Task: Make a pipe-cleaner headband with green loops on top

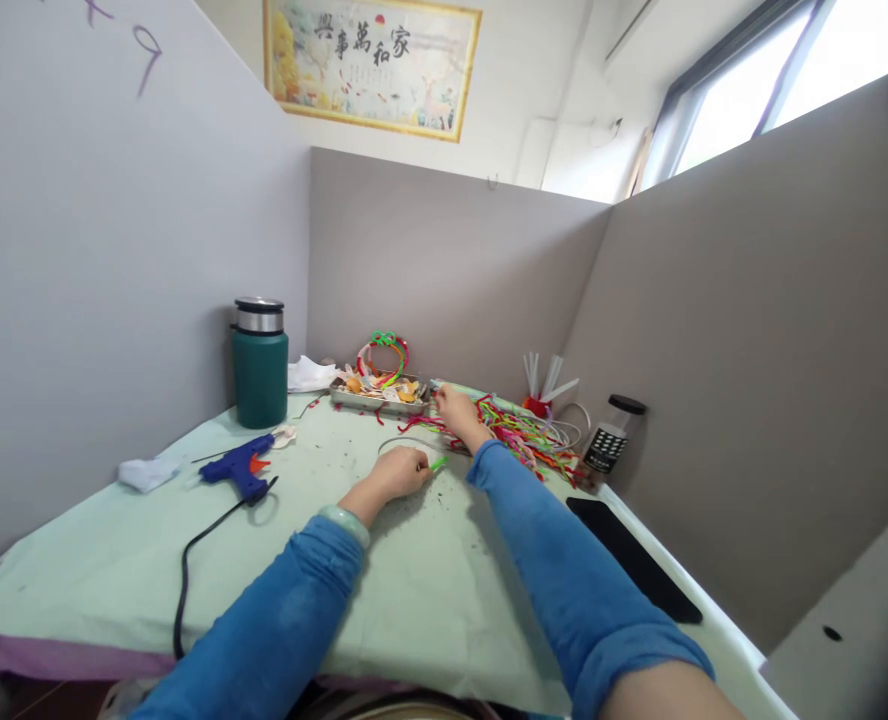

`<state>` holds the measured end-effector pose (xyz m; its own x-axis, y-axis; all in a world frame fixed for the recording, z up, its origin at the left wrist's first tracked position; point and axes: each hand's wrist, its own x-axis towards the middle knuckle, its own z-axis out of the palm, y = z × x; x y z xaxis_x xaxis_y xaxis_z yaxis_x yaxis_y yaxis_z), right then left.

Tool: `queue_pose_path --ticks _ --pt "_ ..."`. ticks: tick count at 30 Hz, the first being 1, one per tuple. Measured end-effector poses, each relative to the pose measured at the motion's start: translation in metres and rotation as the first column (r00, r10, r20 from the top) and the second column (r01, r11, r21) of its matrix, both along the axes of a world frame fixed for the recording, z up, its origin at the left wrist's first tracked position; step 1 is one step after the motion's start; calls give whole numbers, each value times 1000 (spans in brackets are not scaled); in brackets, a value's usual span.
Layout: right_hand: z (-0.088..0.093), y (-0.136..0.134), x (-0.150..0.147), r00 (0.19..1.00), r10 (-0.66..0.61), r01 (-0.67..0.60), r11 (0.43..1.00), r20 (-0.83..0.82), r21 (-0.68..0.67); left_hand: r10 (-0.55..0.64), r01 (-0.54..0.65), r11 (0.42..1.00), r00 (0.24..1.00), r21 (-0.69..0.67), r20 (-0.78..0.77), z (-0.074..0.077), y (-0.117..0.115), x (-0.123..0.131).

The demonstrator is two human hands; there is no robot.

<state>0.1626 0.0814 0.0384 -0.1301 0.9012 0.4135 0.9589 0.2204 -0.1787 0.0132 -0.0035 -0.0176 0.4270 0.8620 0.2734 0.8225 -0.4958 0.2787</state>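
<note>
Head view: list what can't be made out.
In the head view:
Green strip: one end, hidden by the left hand.
Right hand: what it holds, if anything; too small.
Cable: far end, hidden past the cloth's edge.
Poster's small print: blurred.

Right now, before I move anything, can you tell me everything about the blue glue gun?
The glue gun looks like blue plastic, with an orange trigger. It seems to lie on its side on the pale green table cover, and the left hand isn't touching it. A black cord runs from around its handle toward the table's near edge.
</note>
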Motion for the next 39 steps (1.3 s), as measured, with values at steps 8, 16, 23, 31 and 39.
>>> queue_pose_path --ticks 8,16,23,31,39 --pt "51 9 27 307 271 -68 962 -912 263 -1 1 1000 1000 6 7 0 -1 0" --pt "41 -26 13 336 424 -364 882 -841 300 41 -63 997 939 54 341 11 3 1" --pt "4 -72 -18 731 548 -518 833 -407 192 131 -23 987 699 -161 703 13 21 0" --pt "-27 -73 16 983 64 -83 991 174 101 247 36 949 526 -312 814 2 35 -3" --pt "-26 -36 59 973 -226 228 973 37 -32 264 -114 960 675 -256 689 1 36 -13"
